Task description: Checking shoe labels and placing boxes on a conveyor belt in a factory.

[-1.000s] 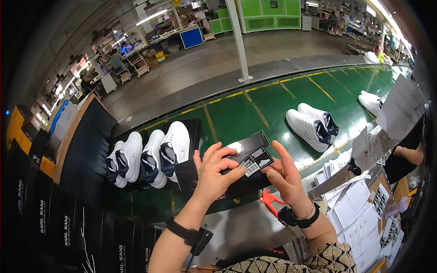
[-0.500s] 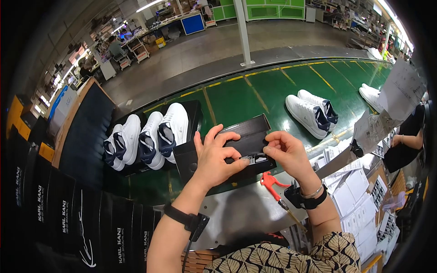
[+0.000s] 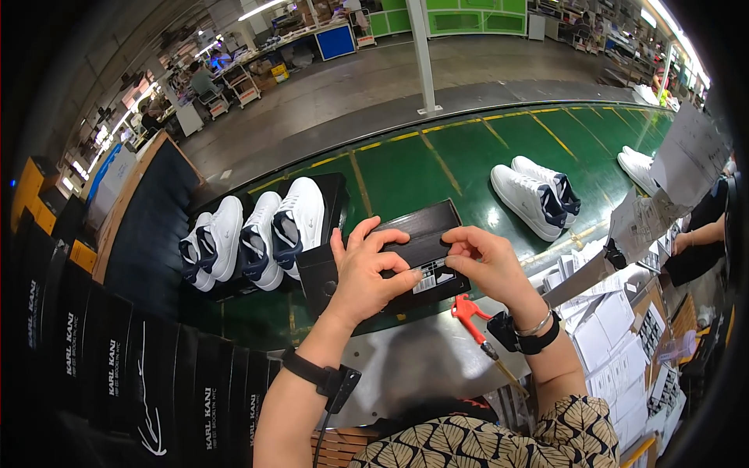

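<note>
A black shoebox (image 3: 320,285) is in front of me, its end face turned toward me. A white label with black print (image 3: 434,278) lies against that face. My left hand (image 3: 367,273) grips the box with bent fingers over its upper part, its thumb at the label's left edge. My right hand (image 3: 488,261) is closed in a pinch at the label's right corner; its fingertips partly hide what lies between them. Left of the box, two pairs of white sneakers with navy linings (image 3: 253,234) rest on a black shoebox (image 3: 335,191).
Another pair of white sneakers (image 3: 534,199) stands on the green conveyor belt (image 3: 406,168). A red air gun (image 3: 470,316) lies right of the box. Stacked black shoeboxes (image 3: 187,390) line the left. Paper sheets (image 3: 608,343) cover the right side, near another person's arm (image 3: 702,234).
The box's end face has tilted up, so more of the label shows. My right hand has moved slightly left, its thumb now at the label's corner.
</note>
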`<state>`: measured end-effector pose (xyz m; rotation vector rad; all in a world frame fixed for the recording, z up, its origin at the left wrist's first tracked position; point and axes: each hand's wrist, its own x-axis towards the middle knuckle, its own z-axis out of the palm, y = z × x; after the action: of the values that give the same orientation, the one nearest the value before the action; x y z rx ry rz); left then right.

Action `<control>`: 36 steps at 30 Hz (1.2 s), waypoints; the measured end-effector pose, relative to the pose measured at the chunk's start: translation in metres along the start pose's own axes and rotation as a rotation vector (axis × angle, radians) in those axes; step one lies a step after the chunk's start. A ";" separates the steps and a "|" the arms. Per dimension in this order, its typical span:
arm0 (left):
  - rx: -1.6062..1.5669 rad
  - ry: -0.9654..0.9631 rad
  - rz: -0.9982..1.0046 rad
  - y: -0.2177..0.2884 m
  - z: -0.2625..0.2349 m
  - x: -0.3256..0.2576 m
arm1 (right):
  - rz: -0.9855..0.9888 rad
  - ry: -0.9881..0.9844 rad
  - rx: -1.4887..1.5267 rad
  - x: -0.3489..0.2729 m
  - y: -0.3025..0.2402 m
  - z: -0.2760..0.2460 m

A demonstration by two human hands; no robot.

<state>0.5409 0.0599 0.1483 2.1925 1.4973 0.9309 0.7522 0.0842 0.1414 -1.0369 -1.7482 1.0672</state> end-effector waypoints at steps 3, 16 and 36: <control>0.009 0.025 0.019 -0.002 0.001 0.001 | -0.039 -0.023 0.054 0.001 -0.002 -0.001; 0.202 -0.081 0.068 0.007 0.003 0.001 | -0.015 -0.085 -0.134 0.007 0.000 -0.011; 0.286 -0.018 0.076 0.010 0.009 0.009 | -0.289 0.140 -0.327 -0.003 0.000 0.000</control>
<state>0.5562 0.0647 0.1503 2.4648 1.6356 0.7557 0.7532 0.0816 0.1413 -0.9865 -1.9245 0.5284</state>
